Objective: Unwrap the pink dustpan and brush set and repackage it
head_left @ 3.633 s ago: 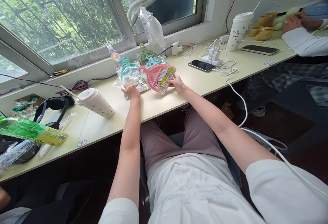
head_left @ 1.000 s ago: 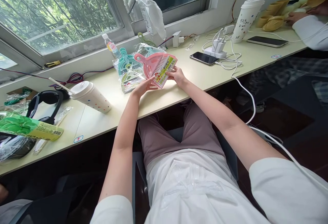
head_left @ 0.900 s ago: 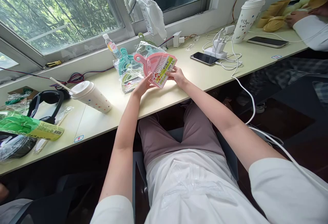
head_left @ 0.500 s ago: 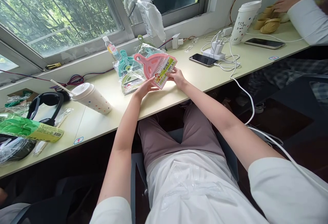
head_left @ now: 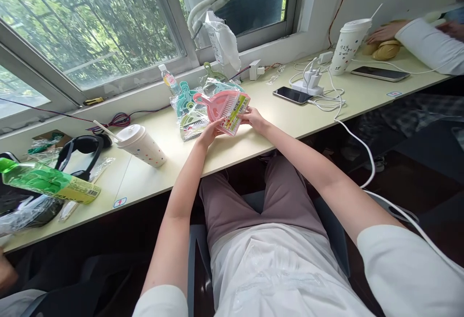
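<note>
Both my hands hold a pink mini dustpan-and-brush set (head_left: 222,107) with a yellow-green label, just above the pale desk (head_left: 232,143). My left hand (head_left: 211,132) grips its lower left corner. My right hand (head_left: 253,117) pinches its right edge by the label. Behind it lies a pile of similar sets in teal and green (head_left: 192,109), wrapped in clear plastic.
A dotted paper cup with a straw (head_left: 141,144) lies tipped at left, near black headphones (head_left: 78,149) and a green packet (head_left: 47,184). A phone (head_left: 293,95), chargers and white cables (head_left: 315,82) sit at right. Another person's sleeve (head_left: 424,46) rests beyond a tall cup (head_left: 347,45).
My left hand left the wrapped pile and took the pink set's lower corner. The set was lifted slightly and is now held by both hands. The other person's arm shifted.
</note>
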`<state>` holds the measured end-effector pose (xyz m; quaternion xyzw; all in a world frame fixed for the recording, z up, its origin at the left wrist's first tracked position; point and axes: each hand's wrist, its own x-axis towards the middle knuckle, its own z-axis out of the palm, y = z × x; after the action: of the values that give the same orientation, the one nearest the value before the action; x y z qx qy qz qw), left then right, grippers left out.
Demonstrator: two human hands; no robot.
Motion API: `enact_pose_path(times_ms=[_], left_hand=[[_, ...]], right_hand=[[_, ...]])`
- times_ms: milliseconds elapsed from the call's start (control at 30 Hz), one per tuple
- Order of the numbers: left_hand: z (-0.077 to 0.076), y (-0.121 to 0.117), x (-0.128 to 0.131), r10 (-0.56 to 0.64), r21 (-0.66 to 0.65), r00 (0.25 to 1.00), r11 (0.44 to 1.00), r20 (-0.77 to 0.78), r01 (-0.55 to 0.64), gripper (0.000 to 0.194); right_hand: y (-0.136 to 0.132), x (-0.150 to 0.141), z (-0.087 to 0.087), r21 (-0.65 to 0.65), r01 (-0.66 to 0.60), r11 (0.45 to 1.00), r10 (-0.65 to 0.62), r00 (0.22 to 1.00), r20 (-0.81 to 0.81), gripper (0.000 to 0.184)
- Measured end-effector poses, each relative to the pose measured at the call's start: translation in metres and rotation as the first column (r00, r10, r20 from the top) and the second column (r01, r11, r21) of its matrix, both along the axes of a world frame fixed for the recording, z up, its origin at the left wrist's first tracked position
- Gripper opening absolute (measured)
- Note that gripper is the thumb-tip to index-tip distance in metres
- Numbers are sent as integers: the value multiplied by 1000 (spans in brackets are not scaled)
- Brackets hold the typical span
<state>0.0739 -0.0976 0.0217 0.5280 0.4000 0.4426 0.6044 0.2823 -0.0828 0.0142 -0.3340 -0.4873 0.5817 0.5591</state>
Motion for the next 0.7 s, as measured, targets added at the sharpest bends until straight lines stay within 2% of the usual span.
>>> enact_pose_path(times_ms=[133, 333, 467, 600, 700], left_hand=[[-1, -1, 0, -40, -7, 999, 999, 30, 40, 40], [2, 1, 1, 21, 45, 999, 999, 30, -23, 49], [3, -1, -1, 110, 125, 992, 985, 69, -118, 53], [1, 1, -1, 124, 103, 992, 987, 39, -127, 50], [-1, 3, 0, 154, 90, 987, 983, 51, -158, 47]], right_hand=[[11, -1, 7, 18, -18, 1000, 18, 1000, 7, 29], [31, -22, 15, 33, 0, 999, 2, 998, -67, 28], [41, -40, 6, -26, 17, 1000, -20, 989, -143, 29], [45, -39, -7, -43, -23, 999, 15, 986, -166, 37], [46, -34, -11, -46, -46, 998, 38, 985, -167, 38]])
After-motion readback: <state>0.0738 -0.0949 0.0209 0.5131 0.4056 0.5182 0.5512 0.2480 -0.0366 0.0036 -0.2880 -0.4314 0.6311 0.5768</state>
